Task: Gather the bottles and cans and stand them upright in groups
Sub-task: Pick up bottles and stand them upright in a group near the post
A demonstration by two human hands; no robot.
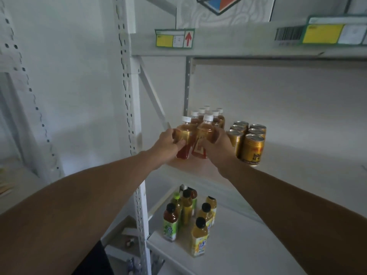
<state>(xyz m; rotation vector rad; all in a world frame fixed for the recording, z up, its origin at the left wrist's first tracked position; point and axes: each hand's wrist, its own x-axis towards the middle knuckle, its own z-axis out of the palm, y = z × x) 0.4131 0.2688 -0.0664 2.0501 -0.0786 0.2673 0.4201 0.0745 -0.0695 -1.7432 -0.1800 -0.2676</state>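
Squaring up the front row is the step I judge to be in hand. My left hand is wrapped around a clear plastic bottle of amber tea with a white cap and red label, and my right hand is closed on its twin, the second white-capped amber bottle, just beside it. Both stand upright at the front of the pale middle shelf, touching or nearly touching each other, with the rest of the white-capped bottles packed upright right behind them.

Just to the right sits a tidy block of gold drink cans with silver tops, also upright. On the white lower shelf, the black-capped bottles of yellow and brown drink stand in a looser cluster.

Next, I reckon, I'd nudge these two back flush against their group, keeping them vertical and clear of the cans, then let go gently so neither tips off the shelf edge.
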